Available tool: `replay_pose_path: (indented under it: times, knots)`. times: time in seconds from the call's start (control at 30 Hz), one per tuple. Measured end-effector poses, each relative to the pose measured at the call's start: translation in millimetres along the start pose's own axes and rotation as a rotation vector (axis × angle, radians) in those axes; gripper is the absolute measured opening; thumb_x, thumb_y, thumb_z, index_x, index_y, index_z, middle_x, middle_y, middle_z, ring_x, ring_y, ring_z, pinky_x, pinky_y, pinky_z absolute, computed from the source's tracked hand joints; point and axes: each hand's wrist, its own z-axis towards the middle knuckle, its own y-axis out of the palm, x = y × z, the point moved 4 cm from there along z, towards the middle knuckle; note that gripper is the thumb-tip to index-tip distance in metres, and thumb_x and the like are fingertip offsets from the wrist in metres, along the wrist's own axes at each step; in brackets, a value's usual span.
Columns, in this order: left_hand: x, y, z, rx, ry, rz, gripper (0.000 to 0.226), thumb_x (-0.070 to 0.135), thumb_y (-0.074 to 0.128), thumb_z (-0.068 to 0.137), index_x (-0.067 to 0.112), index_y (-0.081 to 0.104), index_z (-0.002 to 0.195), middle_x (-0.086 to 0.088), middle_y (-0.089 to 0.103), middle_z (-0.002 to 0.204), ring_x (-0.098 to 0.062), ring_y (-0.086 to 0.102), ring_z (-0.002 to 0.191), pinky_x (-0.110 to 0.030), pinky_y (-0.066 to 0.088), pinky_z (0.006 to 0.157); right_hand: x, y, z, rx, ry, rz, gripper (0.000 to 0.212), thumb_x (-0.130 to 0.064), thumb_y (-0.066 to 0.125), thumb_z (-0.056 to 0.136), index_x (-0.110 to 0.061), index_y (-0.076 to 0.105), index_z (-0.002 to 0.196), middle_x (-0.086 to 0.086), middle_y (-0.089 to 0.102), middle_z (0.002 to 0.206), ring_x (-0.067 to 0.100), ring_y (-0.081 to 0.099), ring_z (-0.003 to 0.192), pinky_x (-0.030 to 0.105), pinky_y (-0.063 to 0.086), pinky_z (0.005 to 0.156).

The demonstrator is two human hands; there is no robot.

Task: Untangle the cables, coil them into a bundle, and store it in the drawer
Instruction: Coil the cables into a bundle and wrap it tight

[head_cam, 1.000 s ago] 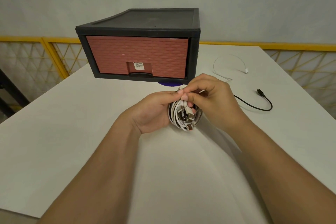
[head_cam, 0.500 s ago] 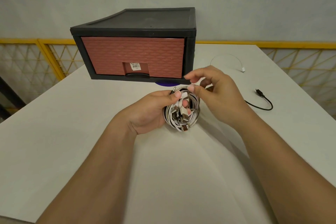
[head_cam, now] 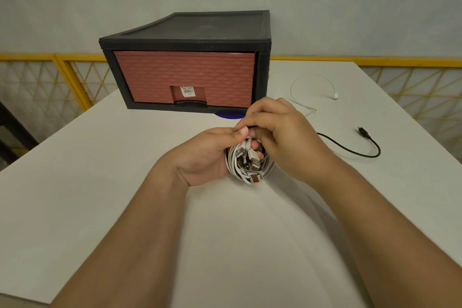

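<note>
A coiled bundle of white cables (head_cam: 246, 166) with several USB plugs showing sits at the table's centre. My left hand (head_cam: 207, 155) grips it from the left, fingers curled through the coil. My right hand (head_cam: 282, 137) is curled over the bundle's top and pinches a black cable (head_cam: 350, 151) that trails off to the right across the table. Behind the hands stands a black drawer unit (head_cam: 190, 40) with its brick-red drawer front (head_cam: 185, 75) closed.
A thin white cable (head_cam: 311, 77) lies looped on the white table (head_cam: 100, 182) at the back right. A purple disc (head_cam: 228, 116) peeks out under the drawer unit. Yellow railings (head_cam: 62, 70) border the table's far sides.
My right hand has come down from a raised pinch and closed over the top of the bundle. The black cable's tail now lies further drawn in. The view shifted slightly.
</note>
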Motion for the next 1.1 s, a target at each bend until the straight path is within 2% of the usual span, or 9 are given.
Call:
replay_pose_path:
  times: [0.13, 0.23, 0.37, 0.47, 0.67, 0.87, 0.97, 1.03, 1.1]
  knots:
    - [0.2, 2.4, 0.5, -0.090, -0.064, -0.173, 0.025, 0.028, 0.052, 0.083, 0.011, 0.062, 0.097, -0.006, 0.060, 0.089, -0.023, 0.058, 0.087, -0.037, 0.053, 0.081, 0.8, 1.4, -1.1, 0.030, 0.039, 0.011, 0.027, 0.005, 0.059, 0.087, -0.013, 0.075, 0.098, -0.002, 0.058, 0.095, -0.004, 0.043, 0.087, 0.002, 0.037, 0.070]
    - [-2.8, -1.2, 1.9, -0.096, -0.049, -0.133, 0.025, 0.027, 0.046, 0.091, 0.011, 0.060, 0.103, -0.005, 0.059, 0.093, -0.021, 0.060, 0.090, -0.038, 0.053, 0.083, 1.6, -0.2, -1.4, -0.012, 0.177, 0.244, 0.024, 0.004, 0.060, 0.089, -0.012, 0.076, 0.094, 0.003, 0.053, 0.093, -0.015, 0.048, 0.078, 0.001, 0.040, 0.063]
    - [-4.5, -1.3, 2.2, -0.081, -0.005, -0.074, 0.032, 0.028, 0.043, 0.097, 0.010, 0.068, 0.107, -0.006, 0.061, 0.095, -0.019, 0.064, 0.090, -0.035, 0.056, 0.083, 5.7, -1.3, -1.7, -0.033, 0.297, 0.466, 0.028, 0.001, 0.063, 0.088, -0.024, 0.073, 0.093, 0.001, 0.047, 0.092, -0.011, 0.055, 0.069, 0.004, 0.043, 0.063]
    - [-3.3, -0.7, 1.6, -0.071, 0.000, -0.063, 0.031, 0.027, 0.043, 0.097, 0.009, 0.067, 0.106, -0.004, 0.063, 0.091, -0.018, 0.065, 0.087, -0.033, 0.056, 0.081, 13.9, 2.3, -1.6, -0.032, 0.328, 0.398, 0.028, -0.006, 0.067, 0.087, -0.033, 0.074, 0.091, -0.005, 0.049, 0.093, 0.000, 0.053, 0.081, 0.009, 0.043, 0.074]
    - [-2.0, -0.4, 3.1, -0.081, -0.002, -0.047, 0.036, 0.023, 0.044, 0.097, 0.000, 0.055, 0.122, -0.003, 0.060, 0.088, -0.018, 0.063, 0.083, -0.033, 0.055, 0.077, 22.1, -4.8, -3.0, -0.009, 0.378, 0.335, 0.022, -0.021, 0.072, 0.084, -0.031, 0.071, 0.103, -0.011, 0.051, 0.099, -0.004, 0.048, 0.086, 0.004, 0.037, 0.076]
    - [3.1, -0.6, 0.4, -0.116, 0.026, -0.042, 0.031, 0.024, 0.041, 0.096, 0.001, 0.055, 0.112, -0.008, 0.054, 0.093, -0.019, 0.063, 0.083, -0.032, 0.055, 0.072, 54.0, -24.0, -10.8, -0.036, 0.499, 0.220, 0.025, -0.030, 0.047, 0.100, -0.032, 0.065, 0.118, -0.006, 0.063, 0.112, 0.007, 0.052, 0.110, 0.016, 0.037, 0.093]
    - [2.0, -0.1, 0.8, -0.153, 0.014, -0.053, 0.041, 0.022, 0.040, 0.097, -0.001, 0.052, 0.128, -0.003, 0.056, 0.090, -0.019, 0.060, 0.084, -0.033, 0.053, 0.075, 50.5, -18.7, -12.2, -0.148, 0.523, 0.321, 0.017, -0.025, 0.055, 0.096, -0.023, 0.070, 0.105, -0.005, 0.070, 0.099, 0.002, 0.061, 0.089, 0.011, 0.042, 0.078]
    - [1.5, -0.4, 0.0, -0.151, 0.004, -0.057, 0.036, 0.022, 0.041, 0.096, 0.001, 0.057, 0.121, -0.003, 0.057, 0.088, -0.020, 0.061, 0.083, -0.033, 0.054, 0.073, 48.4, -18.6, -9.6, -0.117, 0.506, 0.259, 0.014, -0.021, 0.057, 0.095, -0.022, 0.071, 0.093, 0.000, 0.070, 0.092, 0.010, 0.061, 0.082, 0.021, 0.044, 0.078]
    - [1.9, 0.7, -1.2, -0.152, 0.004, -0.055, 0.033, 0.023, 0.042, 0.096, 0.001, 0.058, 0.115, -0.003, 0.059, 0.088, -0.020, 0.062, 0.083, -0.035, 0.054, 0.072, 48.0, -22.0, -8.0, -0.027, 0.505, 0.217, 0.014, -0.023, 0.058, 0.095, -0.023, 0.068, 0.085, -0.009, 0.065, 0.073, 0.007, 0.054, 0.068, 0.025, 0.043, 0.069]
